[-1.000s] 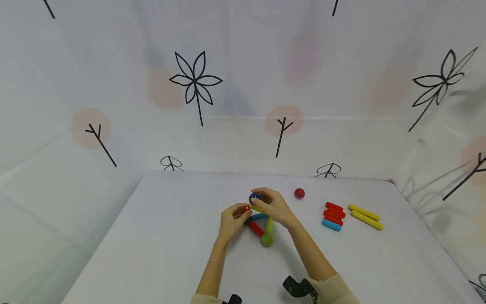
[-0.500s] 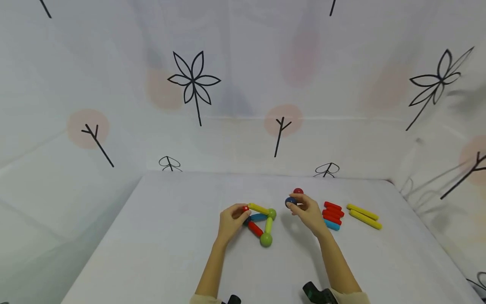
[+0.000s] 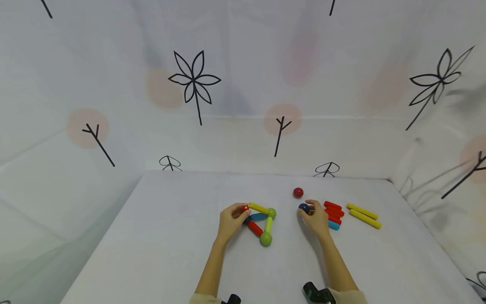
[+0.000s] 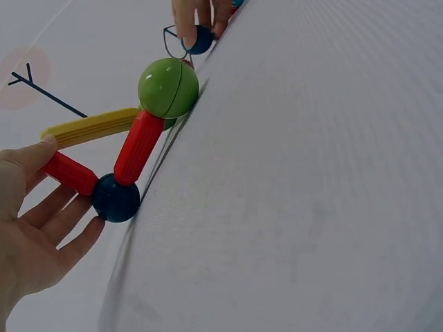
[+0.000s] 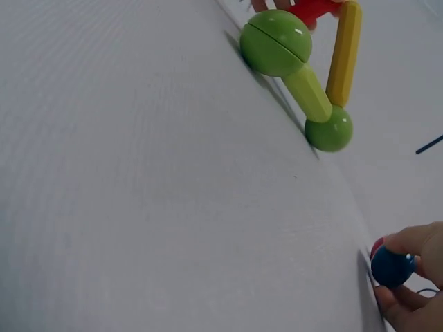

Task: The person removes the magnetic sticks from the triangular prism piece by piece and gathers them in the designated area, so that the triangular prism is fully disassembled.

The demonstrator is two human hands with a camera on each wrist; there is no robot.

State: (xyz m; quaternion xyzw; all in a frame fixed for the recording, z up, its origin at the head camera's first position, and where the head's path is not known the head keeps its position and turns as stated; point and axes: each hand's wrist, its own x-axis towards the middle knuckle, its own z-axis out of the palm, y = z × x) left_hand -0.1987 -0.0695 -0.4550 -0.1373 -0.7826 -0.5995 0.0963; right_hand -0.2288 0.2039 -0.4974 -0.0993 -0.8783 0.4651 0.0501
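On the white table (image 3: 171,253), a frame of rods and balls (image 3: 268,224) is gripped at one corner by the left hand (image 3: 230,221); a blue ball (image 3: 303,207) is pinched by the right hand (image 3: 317,217). By that hand, short red rods (image 3: 336,213) and a light-blue rod (image 3: 334,225) are partly hidden. A red ball (image 3: 298,192) and two yellow rods (image 3: 363,216) are seen nearby. The dark corner ball (image 4: 115,198), partly covered from the head, is shown whole at the left wrist.

A white tabletop (image 3: 152,253) is bordered by pale walls (image 3: 243,50), on which black line-drawn flowers (image 3: 194,80), twigs (image 3: 279,137) and peach circles (image 3: 294,126) are printed; soft shadows (image 3: 471,99) are cast rightward.
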